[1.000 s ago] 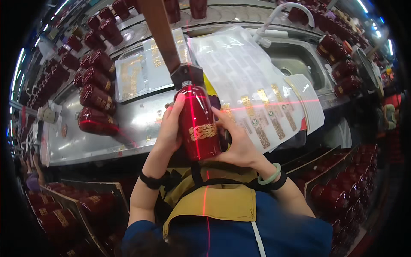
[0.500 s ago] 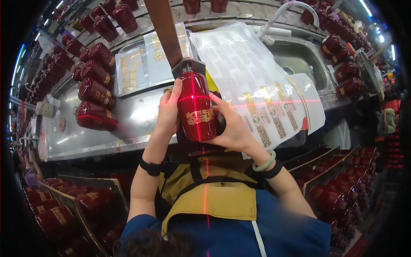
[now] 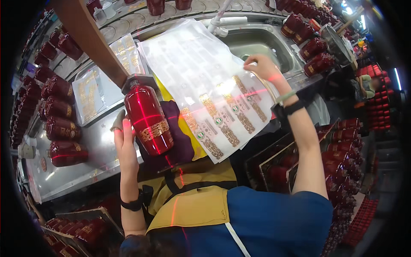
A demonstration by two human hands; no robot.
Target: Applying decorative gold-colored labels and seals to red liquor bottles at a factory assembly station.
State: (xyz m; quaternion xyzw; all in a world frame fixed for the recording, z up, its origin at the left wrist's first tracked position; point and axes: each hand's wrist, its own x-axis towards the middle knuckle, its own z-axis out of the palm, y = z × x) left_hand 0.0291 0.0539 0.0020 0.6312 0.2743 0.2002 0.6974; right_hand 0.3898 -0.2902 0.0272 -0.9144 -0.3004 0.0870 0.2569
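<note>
A glossy dark-red bottle (image 3: 145,107) with a gold pattern lies with its neck in a dark holder (image 3: 147,81) on a brown arm. Its lower end rests over a purple cloth (image 3: 177,135). My left hand (image 3: 126,143) is beside the bottle's left side, fingers stretched out. Next to those fingertips is a small grey-brown piece (image 3: 117,121); whether they touch it is unclear. My right hand (image 3: 263,70) is at the far right corner of a translucent sheet of gold decals (image 3: 231,115), thumb and finger pinched at its edge. Red laser lines cross bottle and sheet.
Behind the sheet is a metal sink (image 3: 274,45) with a white faucet (image 3: 218,28). A tray of decals (image 3: 92,96) sits left of the holder. Red bottles (image 3: 64,128) line the bench's left; more fill crates (image 3: 291,158) at lower right. Yellow material (image 3: 199,150) shows under the sheet.
My right hand has left the bottle and reached right to the sheet's far corner. My left hand has moved off the bottle to its side. The whole view has shifted and turned.
</note>
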